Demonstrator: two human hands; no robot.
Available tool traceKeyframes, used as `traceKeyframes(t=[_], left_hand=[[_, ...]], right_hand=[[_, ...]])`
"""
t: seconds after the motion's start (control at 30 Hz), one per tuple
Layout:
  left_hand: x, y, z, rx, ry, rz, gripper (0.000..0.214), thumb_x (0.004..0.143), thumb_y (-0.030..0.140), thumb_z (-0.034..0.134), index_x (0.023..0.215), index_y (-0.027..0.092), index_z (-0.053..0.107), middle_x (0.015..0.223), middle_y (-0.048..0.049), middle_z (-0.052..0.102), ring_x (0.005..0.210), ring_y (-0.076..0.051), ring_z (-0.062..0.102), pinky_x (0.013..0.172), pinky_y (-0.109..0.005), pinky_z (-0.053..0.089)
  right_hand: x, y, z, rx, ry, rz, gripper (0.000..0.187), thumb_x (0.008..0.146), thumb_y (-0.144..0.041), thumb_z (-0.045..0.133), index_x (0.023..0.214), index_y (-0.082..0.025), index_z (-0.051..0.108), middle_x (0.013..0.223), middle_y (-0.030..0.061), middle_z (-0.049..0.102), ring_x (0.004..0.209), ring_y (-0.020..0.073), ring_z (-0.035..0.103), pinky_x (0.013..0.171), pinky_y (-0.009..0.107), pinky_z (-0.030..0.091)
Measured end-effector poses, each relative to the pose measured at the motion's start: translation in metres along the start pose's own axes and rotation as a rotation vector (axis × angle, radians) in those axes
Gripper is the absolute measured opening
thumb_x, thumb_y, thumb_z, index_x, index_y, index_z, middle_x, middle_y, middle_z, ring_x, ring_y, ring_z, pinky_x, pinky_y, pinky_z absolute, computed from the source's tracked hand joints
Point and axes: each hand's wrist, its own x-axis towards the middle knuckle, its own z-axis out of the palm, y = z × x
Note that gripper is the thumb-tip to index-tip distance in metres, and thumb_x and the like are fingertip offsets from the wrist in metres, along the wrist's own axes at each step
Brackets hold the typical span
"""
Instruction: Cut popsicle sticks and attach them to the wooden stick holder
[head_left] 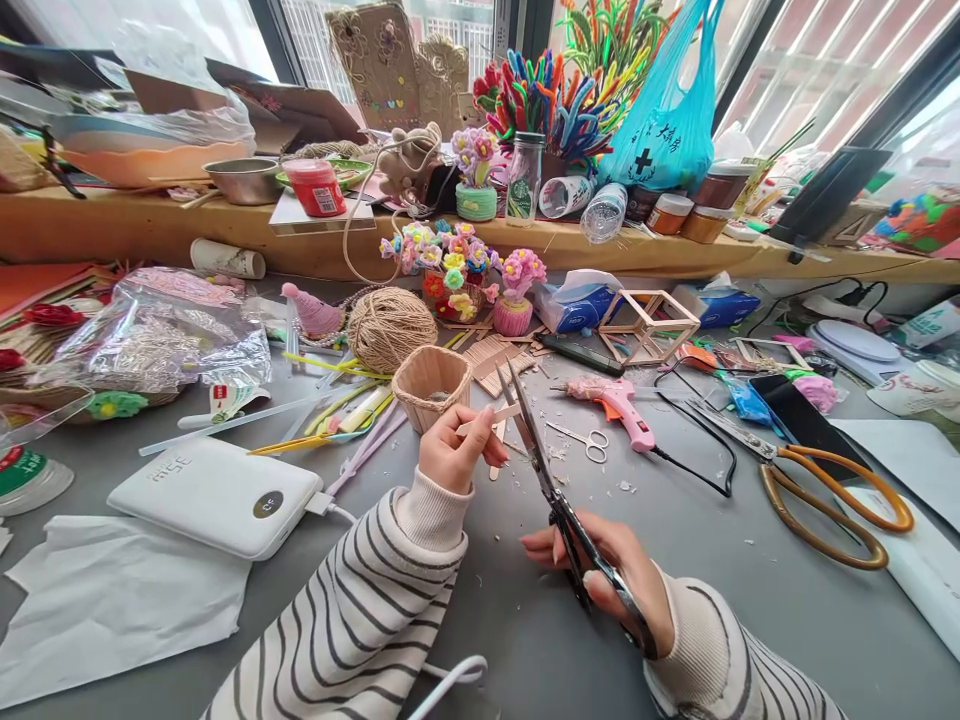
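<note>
Above the middle of the grey table, the left hand pinches a pale wooden stick, its near end covered by the fingers. The right hand grips black-handled scissors, some fingers hidden behind the handles. The blades stand slightly parted at the stick's tip; whether the wood lies between them or just behind one is hard to tell. Just beyond the left hand sits a wooden cup, its lower right side blocked by that hand. Both striped sleeves run off the bottom edge, and a white cable is cut off there too.
</note>
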Motion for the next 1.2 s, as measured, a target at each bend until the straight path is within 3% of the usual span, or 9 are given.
traceKeyframes(t=[0.53,0.9,1.2], left_hand=[[0.003,-0.001,-0.006,0.056,-0.099,-0.005,0.028,0.066,0.033,0.062,0.056,0.015,0.043,0.036,0.0039,0.055,0.030,-0.006,0.047,0.035,-0.016,0.038],[0.002,-0.003,-0.001,-0.033,-0.171,-0.113,0.032,0.067,0.042,0.058,0.055,0.013,0.052,0.041,0.0008,0.056,0.036,-0.010,0.051,0.037,-0.020,0.041],[0.003,-0.009,-0.003,0.043,-0.202,-0.036,0.036,0.070,0.042,0.055,0.049,0.014,0.051,0.036,0.0018,0.050,0.032,-0.008,0.045,0.036,-0.020,0.035]], right_hand=[[-0.003,0.002,0.003,-0.047,0.006,0.016,0.041,0.067,-0.056,0.054,0.074,-0.016,0.048,0.091,0.0164,0.065,0.083,0.0248,0.063,0.072,0.038,0.051],[-0.002,0.003,0.005,-0.077,0.014,0.001,0.035,0.071,-0.051,0.054,0.071,-0.017,0.047,0.087,0.0145,0.065,0.079,0.0231,0.064,0.071,0.037,0.052],[-0.002,0.000,0.005,-0.052,-0.026,0.024,0.039,0.070,-0.055,0.052,0.072,-0.017,0.046,0.088,0.0140,0.065,0.080,0.0229,0.064,0.072,0.037,0.051]])
